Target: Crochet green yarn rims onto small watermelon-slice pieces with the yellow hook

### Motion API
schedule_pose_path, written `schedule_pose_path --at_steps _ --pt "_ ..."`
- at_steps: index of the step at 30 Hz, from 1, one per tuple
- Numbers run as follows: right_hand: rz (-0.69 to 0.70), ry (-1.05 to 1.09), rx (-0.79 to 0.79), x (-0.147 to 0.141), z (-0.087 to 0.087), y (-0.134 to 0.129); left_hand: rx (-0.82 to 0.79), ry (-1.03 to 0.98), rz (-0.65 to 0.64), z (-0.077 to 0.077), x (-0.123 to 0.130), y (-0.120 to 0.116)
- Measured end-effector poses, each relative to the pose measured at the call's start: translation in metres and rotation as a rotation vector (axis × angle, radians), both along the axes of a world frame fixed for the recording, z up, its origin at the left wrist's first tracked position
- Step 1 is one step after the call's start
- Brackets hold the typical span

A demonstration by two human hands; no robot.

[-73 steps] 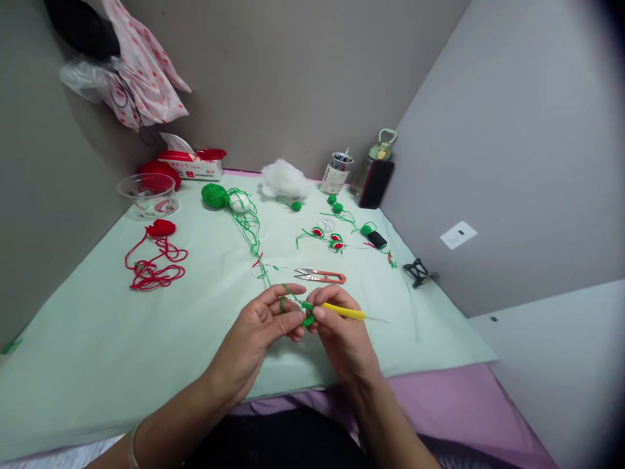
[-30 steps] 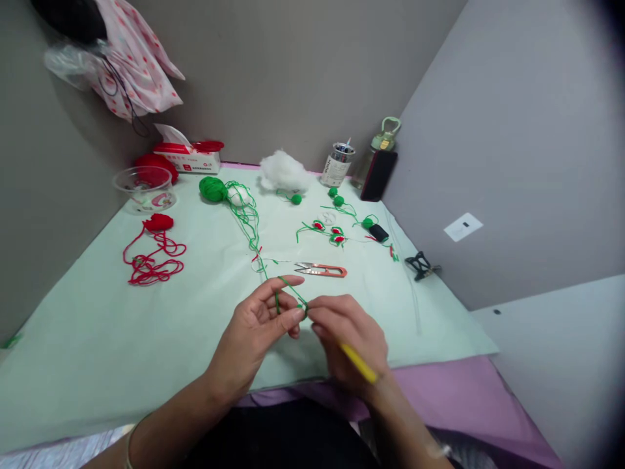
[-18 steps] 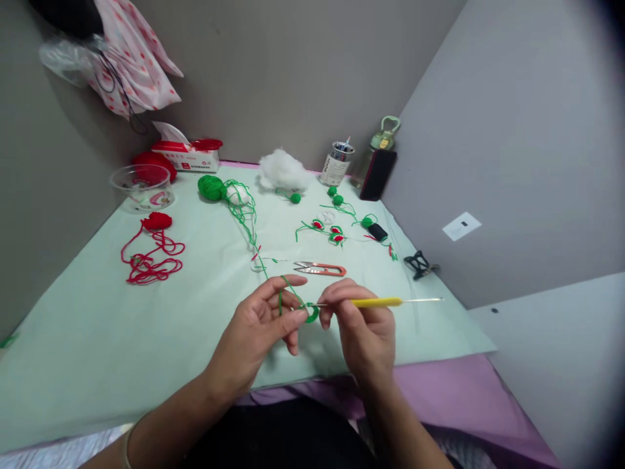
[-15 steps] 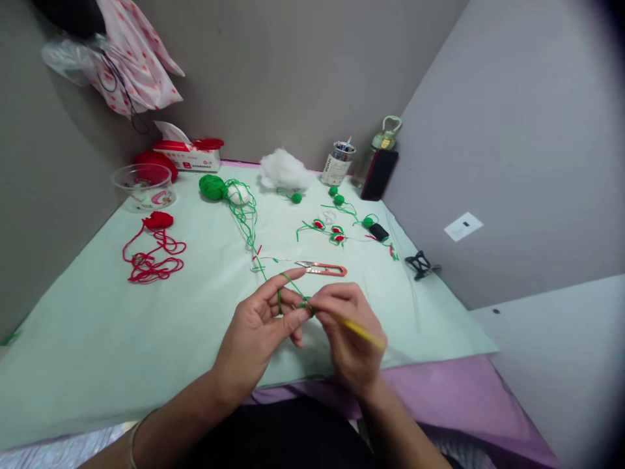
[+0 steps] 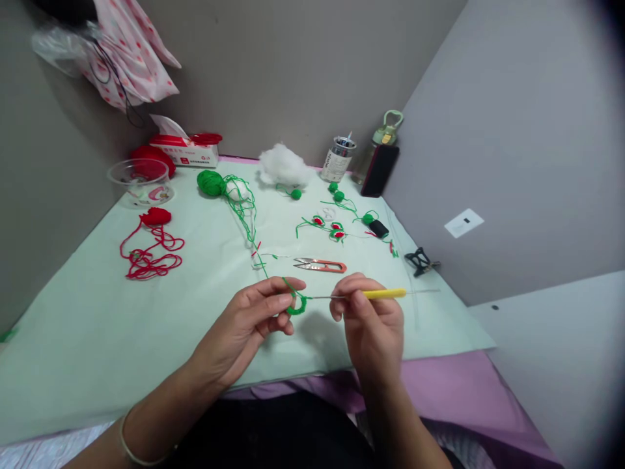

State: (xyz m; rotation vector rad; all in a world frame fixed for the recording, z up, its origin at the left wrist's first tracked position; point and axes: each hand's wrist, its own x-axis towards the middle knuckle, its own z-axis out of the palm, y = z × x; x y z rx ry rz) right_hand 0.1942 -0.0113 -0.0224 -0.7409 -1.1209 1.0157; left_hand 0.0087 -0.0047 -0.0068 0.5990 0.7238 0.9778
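My left hand (image 5: 258, 309) pinches a small green crochet ring (image 5: 299, 306) between thumb and fingers, with green yarn running over the fingers. That strand leads up to the green yarn ball (image 5: 211, 183) at the back. In my right hand (image 5: 371, 319) is a crochet hook with a yellow handle (image 5: 385, 294), held closed and level. The hook's thin metal shaft points left, and its tip meets the ring's right edge at a green loop. Just beyond my hands lie orange thread snips (image 5: 322, 265), blades to the left.
Red yarn (image 5: 155, 251) sprawls on the left by a clear tub (image 5: 141, 185). White stuffing (image 5: 283, 166), a pen can (image 5: 338, 158), a bottle (image 5: 385, 133) and a phone (image 5: 380, 170) stand at the back. Small red-and-green crocheted pieces (image 5: 336, 231) and a black clip (image 5: 420, 261) lie right.
My right hand has moved right and turned the hook from slanting to level, drawing it away from my left hand. The green ring now shows openly between them.
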Motion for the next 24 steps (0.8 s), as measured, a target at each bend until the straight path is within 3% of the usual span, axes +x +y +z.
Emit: schedule_pose_path --at_steps 3,7,13,16,20,22,24 --pt "0.079 -0.003 0.004 -0.003 -0.002 -0.001 0.063 0.046 0.0 -0.001 0.005 -0.004" --pt "0.069 -0.153 0.074 -0.006 -0.005 -0.002 0.107 0.085 0.007 -0.004 0.01 -0.006" --pt "0.176 -0.08 0.027 0.003 0.0 -0.001 0.138 0.131 0.006 -0.002 0.007 -0.005" --pt "0.062 -0.383 0.166 0.007 0.004 -0.007 0.167 0.148 0.054 -0.003 0.008 -0.006" --pt "-0.126 -0.95 0.572 0.006 0.004 -0.015 0.131 0.083 0.095 -0.002 0.011 -0.008" --pt "-0.211 -1.041 0.667 0.004 0.003 -0.016 0.018 -0.031 0.018 0.0 0.01 -0.008" --pt "-0.228 -0.929 0.617 0.002 0.002 -0.016 -0.083 -0.111 -0.067 0.003 0.008 -0.006"
